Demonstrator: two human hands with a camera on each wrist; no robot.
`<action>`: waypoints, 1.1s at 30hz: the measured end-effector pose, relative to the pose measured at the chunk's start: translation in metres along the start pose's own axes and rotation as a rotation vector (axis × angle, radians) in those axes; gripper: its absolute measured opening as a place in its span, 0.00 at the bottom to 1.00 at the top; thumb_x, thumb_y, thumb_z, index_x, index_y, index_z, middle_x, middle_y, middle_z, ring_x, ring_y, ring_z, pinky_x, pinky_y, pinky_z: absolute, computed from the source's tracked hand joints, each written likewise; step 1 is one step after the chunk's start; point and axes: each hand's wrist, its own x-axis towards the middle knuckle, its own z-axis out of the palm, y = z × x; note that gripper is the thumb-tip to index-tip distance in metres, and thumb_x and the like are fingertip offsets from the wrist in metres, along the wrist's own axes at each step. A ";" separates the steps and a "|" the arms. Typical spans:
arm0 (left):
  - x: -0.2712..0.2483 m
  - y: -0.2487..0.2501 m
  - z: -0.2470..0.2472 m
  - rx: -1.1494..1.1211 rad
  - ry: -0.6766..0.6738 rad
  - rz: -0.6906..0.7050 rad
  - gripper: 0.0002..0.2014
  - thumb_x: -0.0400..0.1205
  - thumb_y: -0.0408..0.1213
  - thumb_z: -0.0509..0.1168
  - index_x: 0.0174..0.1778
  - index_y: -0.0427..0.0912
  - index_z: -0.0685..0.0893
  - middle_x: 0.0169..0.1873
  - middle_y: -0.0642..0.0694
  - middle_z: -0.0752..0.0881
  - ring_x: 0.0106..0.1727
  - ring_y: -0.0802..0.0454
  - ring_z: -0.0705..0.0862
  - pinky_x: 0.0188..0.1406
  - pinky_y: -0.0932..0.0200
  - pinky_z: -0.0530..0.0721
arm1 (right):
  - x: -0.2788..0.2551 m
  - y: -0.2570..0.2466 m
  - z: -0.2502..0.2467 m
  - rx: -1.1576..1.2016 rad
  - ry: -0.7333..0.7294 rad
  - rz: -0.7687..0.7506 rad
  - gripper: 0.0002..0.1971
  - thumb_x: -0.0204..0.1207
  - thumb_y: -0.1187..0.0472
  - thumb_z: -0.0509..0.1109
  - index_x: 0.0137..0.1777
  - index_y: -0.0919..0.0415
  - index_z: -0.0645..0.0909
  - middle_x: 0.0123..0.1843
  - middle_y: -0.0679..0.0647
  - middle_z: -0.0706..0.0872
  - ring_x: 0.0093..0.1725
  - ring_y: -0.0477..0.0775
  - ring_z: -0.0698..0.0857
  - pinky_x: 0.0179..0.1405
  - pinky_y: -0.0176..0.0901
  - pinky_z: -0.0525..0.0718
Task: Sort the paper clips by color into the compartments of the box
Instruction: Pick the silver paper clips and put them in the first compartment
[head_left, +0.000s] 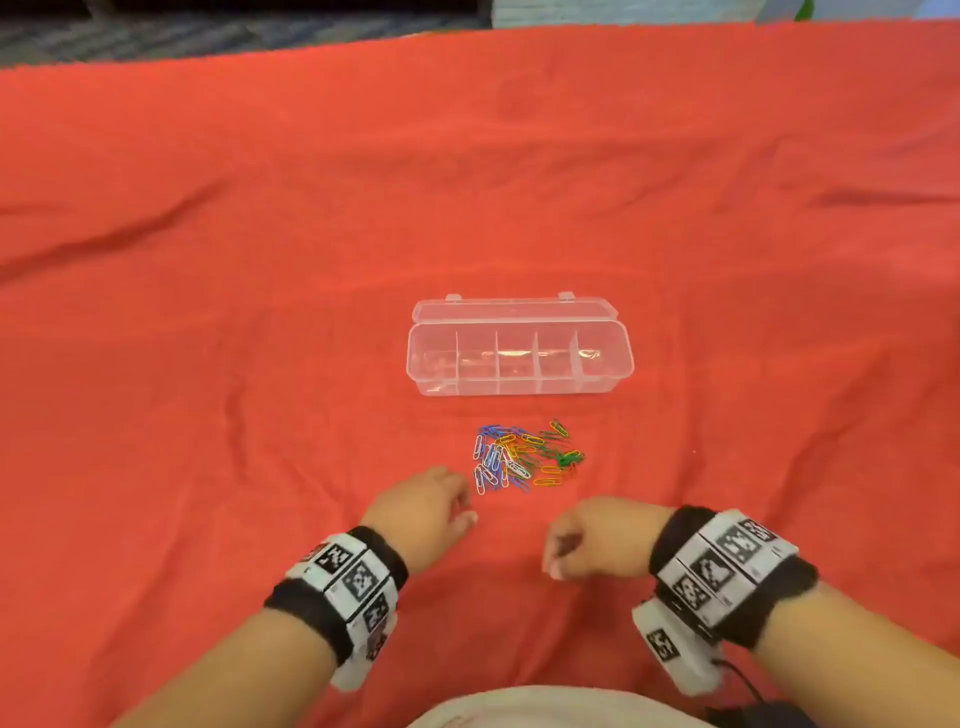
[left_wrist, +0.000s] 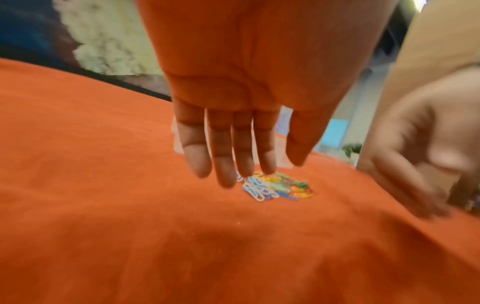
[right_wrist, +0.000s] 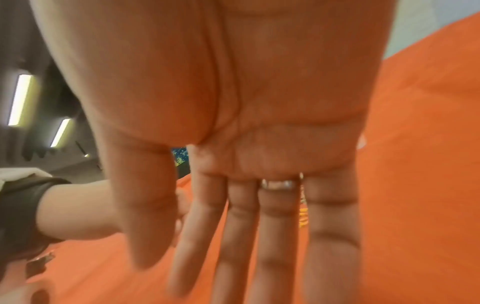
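A clear plastic box (head_left: 519, 384) with several compartments lies open on the red cloth, its lid (head_left: 514, 310) folded back behind it. In front of it is a loose pile of paper clips (head_left: 524, 458) in blue, white, yellow, orange and green, also seen as the paper clips (left_wrist: 275, 186) in the left wrist view. My left hand (head_left: 431, 512) hovers just left of and nearer than the pile, fingers relaxed and holding nothing; the left hand (left_wrist: 233, 133) shows straight fingers. My right hand (head_left: 587, 543) hangs loosely to the right, below the pile, holding nothing; the right hand (right_wrist: 246, 205) shows straight fingers.
The red cloth (head_left: 260, 260) covers the whole table, with soft wrinkles at the left and right. Its far edge (head_left: 363, 44) runs along the top of the head view, with dark floor beyond. Both wrists carry black bands with marker tags.
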 end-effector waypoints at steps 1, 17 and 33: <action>0.011 0.001 0.001 0.001 0.031 -0.004 0.11 0.79 0.48 0.62 0.54 0.49 0.78 0.53 0.47 0.80 0.56 0.46 0.81 0.54 0.49 0.80 | 0.014 -0.001 -0.004 0.015 0.075 -0.017 0.10 0.74 0.59 0.69 0.53 0.57 0.86 0.45 0.52 0.87 0.44 0.46 0.81 0.48 0.38 0.76; 0.059 -0.010 0.019 -0.119 0.104 -0.013 0.10 0.73 0.42 0.70 0.50 0.50 0.84 0.49 0.47 0.79 0.55 0.47 0.79 0.49 0.48 0.81 | 0.090 -0.015 -0.017 -0.164 0.541 0.004 0.17 0.75 0.63 0.66 0.63 0.52 0.78 0.61 0.57 0.76 0.57 0.63 0.81 0.51 0.55 0.82; 0.052 -0.025 0.020 -0.306 0.154 -0.122 0.14 0.70 0.38 0.74 0.50 0.45 0.83 0.47 0.47 0.79 0.52 0.50 0.81 0.54 0.52 0.80 | 0.086 -0.006 -0.023 0.046 0.632 0.112 0.06 0.75 0.57 0.69 0.49 0.56 0.84 0.51 0.54 0.85 0.53 0.56 0.83 0.52 0.48 0.80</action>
